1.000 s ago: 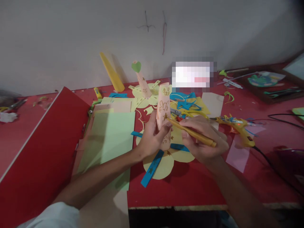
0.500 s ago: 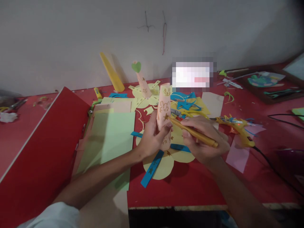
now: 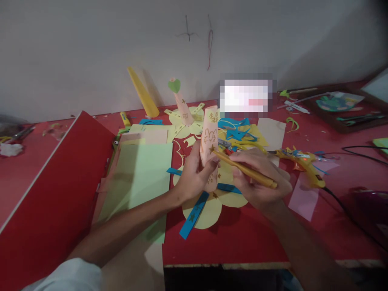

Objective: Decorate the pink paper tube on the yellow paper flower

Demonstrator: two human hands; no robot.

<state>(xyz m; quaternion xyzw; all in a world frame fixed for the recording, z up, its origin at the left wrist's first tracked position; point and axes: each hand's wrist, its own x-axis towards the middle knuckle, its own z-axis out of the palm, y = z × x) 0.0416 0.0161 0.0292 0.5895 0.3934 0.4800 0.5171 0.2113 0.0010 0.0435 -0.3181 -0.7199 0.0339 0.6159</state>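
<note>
My left hand (image 3: 197, 173) is wrapped round a pale pink paper tube (image 3: 209, 129), which stands upright and bears gold drawings: writing, a rabbit-like face and a star. In my right hand (image 3: 263, 178) is a gold marker (image 3: 251, 171), its tip at the star on the tube. Beneath the tube spreads a yellow flower-shaped paper base (image 3: 201, 218). Blue paper strips (image 3: 194, 216) with dark stars lie on that base. Behind stands a similar pink tube (image 3: 183, 107) with a green heart (image 3: 174, 85) on top, on its own yellow base.
Green paper sheets (image 3: 142, 173) lie left, beside a propped red board (image 3: 66, 169). A yellow paper cone (image 3: 142, 93) leans on the wall. To the right are a yellow glue gun (image 3: 307, 165) with its cord, pink paper (image 3: 304, 198), blue scraps (image 3: 239, 129) and a dark tray (image 3: 348, 117).
The marker's tip has shifted very slightly on the star, along with a small movement of my right hand. My left hand and the tube keep their place.
</note>
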